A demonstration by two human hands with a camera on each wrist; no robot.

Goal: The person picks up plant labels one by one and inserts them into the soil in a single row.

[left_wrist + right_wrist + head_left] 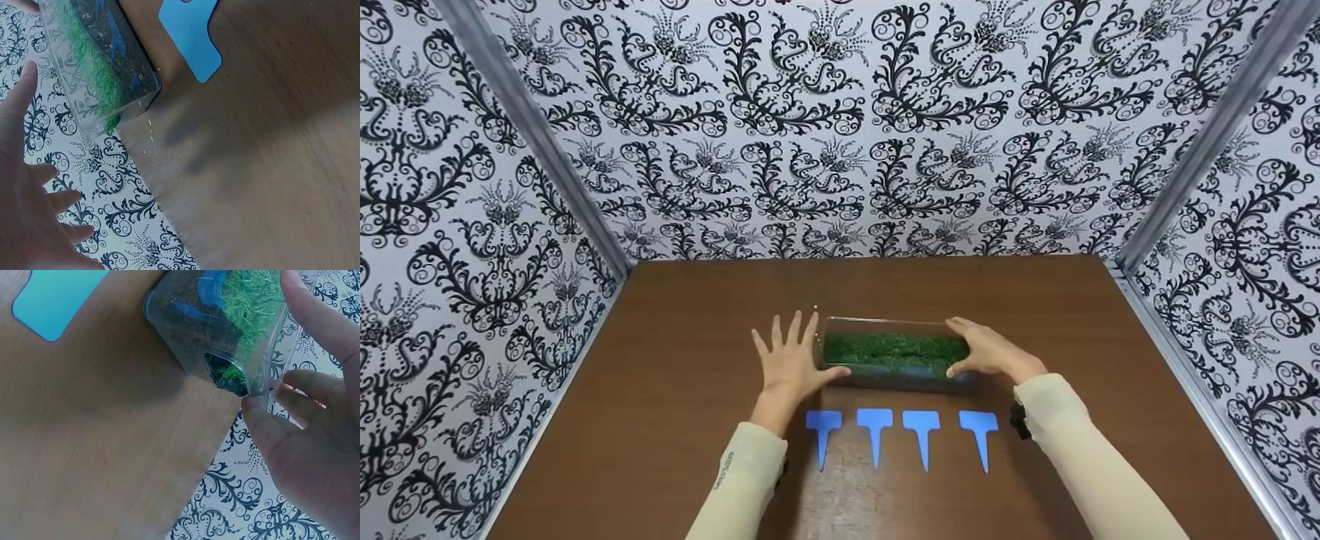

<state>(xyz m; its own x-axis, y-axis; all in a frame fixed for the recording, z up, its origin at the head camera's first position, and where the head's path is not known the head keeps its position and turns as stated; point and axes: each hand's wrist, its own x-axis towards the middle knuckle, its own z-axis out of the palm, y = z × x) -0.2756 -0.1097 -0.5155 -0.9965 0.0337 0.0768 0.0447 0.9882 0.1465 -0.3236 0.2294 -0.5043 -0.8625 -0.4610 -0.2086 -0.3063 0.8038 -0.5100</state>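
A clear rectangular plastic container (896,381) stands on the table, with green grass (892,351) inside. Dark soil-like material and blue patches show through its wall in the wrist views. My left hand (791,364) is spread beside the container's left end, its fingers straight and the thumb reaching toward the front edge. In the left wrist view, a gap shows between that hand (34,197) and the container (135,107). My right hand (990,351) holds the right end, thumb at the front and fingers at the back. Several blue T-shaped plant labels (874,431) lie in front.
The brown wooden table (682,435) is enclosed by walls with a black-and-white scroll pattern (840,150). Metal rails (1222,420) run along its sides. The row of labels lies between my forearms, stems pointing toward me.
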